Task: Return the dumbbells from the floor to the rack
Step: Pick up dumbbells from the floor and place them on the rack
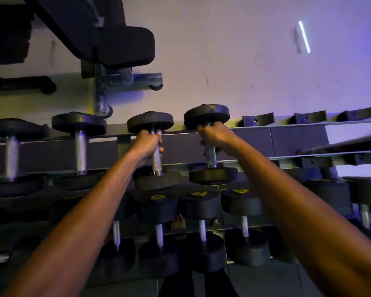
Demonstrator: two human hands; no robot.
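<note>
Big rack [287, 138] along wall, top row part full. Black bench [116, 46] behind. Two dumbbells on top row, side by side. Left hand [147, 144] wrapped tight round handle of left dumbbell [152, 151]. Right hand [216, 136] wrapped tight round handle of right dumbbell [210, 155]. More weights [199, 228] on lower row.

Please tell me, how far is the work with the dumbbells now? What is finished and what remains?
Two dumbbells already lie on the top rail of the rack, left of the hands. In hand: the left hand grips one dumbbell, the right hand grips another dumbbell, both at the top rail; whether they are fully seated I cannot tell. Left: release them. Empty cradles remain to the right.
</note>
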